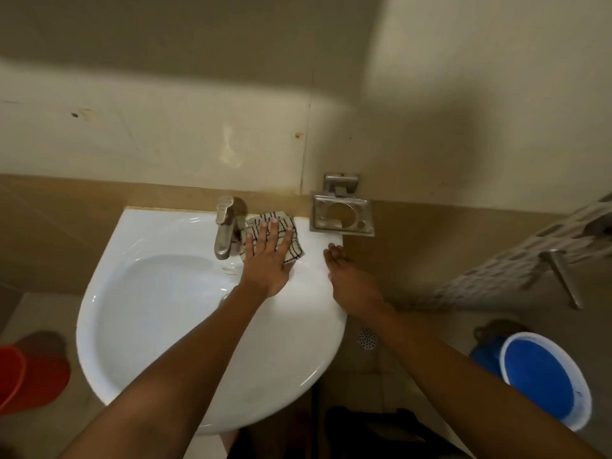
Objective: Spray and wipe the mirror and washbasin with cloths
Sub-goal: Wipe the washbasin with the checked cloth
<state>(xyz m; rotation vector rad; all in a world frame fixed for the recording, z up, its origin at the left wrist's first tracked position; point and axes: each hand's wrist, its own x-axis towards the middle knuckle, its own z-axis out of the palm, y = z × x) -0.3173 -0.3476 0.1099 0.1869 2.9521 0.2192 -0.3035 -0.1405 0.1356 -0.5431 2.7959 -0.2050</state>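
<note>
Two bare hands reach over a white ceramic washbasin [159, 293] fixed against a beige tiled wall [165, 137], seen from the head camera looking straight down. The left hand [266, 260] lies flat, fingers straight and spread, pressing a cream cloth with thin black grid lines [287, 225] onto the basin's back ledge, just to the right of the brushed-metal lever tap [226, 230]. The cloth touches the base of the tap and reaches nearly to the wall; the hand covers its middle and is not curled round it.

The right hand [347, 273] rests on the basin's right rim with its fingers loosely extended toward the wall, holding nothing (whether the fingertips actually touch the porcelain is hard to tell). It sits just below a square stainless-steel wall holder [341, 215] with one large round cut-out and smaller holes, and nothing stands in it.

The bowl of the basin looks wet and glossy, with a small drop or ring of water near the spout.

On the floor to the right stands a round bucket with a white rim and blue inside [543, 379]; its contents cannot be made out. A red plastic tub [20, 376] is cut off by the left edge, and its inside is not visible either. A round perforated floor drain [367, 339] lies between the basin and the blue bucket. A metal door handle [563, 276] juts out at the right, beside a patterned cloth [516, 260].
</note>
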